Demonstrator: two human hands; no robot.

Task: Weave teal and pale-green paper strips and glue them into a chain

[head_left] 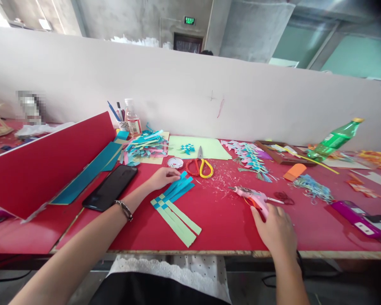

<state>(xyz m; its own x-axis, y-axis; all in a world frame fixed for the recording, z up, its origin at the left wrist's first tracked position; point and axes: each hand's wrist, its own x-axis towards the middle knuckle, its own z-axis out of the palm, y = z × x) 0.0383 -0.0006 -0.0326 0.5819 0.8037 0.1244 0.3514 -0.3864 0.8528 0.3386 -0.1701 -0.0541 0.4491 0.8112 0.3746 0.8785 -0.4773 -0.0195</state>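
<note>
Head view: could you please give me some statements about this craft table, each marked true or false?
1. The right hand rests on the pink glue gun. True.
2. The left hand holds the scissors. False: its fingers touch the blue ends of the woven paper strips; the scissors lie apart.
3. The black phone lies left of the strips. True.
4. The green bottle stands beside the phone. False: it is tilted, at the table's far right.
</note>
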